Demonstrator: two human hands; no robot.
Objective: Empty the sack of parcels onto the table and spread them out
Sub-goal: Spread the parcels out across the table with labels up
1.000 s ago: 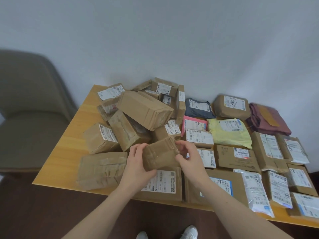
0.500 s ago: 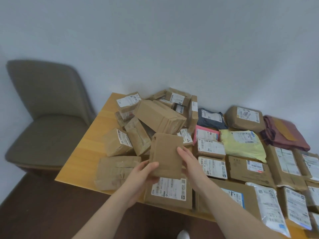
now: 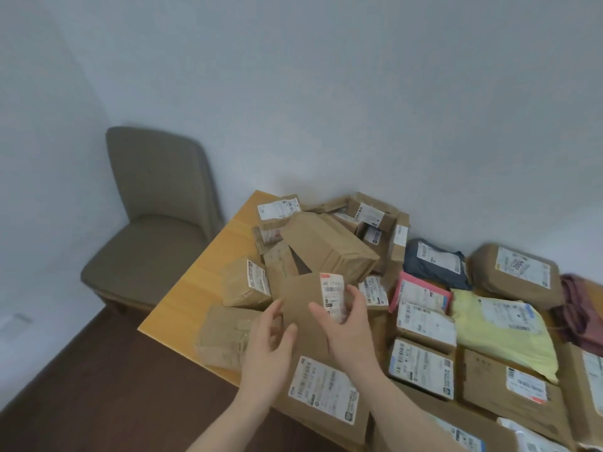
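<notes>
1. Looking down from the head view: both hands hold one small brown box point(image 3: 305, 316) upright above the near edge of the table point(image 3: 208, 278). The right hand point(image 3: 346, 324) grips its right side, thumb across the front and fingers wrapped over the white label; the left hand point(image 3: 272, 337) steadies the left edge with loosely curled fingers.
2. Behind it, a heap of boxes point(image 3: 329, 246) remains piled at the far left, while the right side already lies in flat rows, among them a yellow bag point(image 3: 499, 327).
3. Judging the step: lay this box label-up in a bare spot on the left, near the table edge but not overhanging.
4. Keep both hands on until it sits flat; avoid knocking the heap's tilted big box point(image 3: 326, 249).
</notes>
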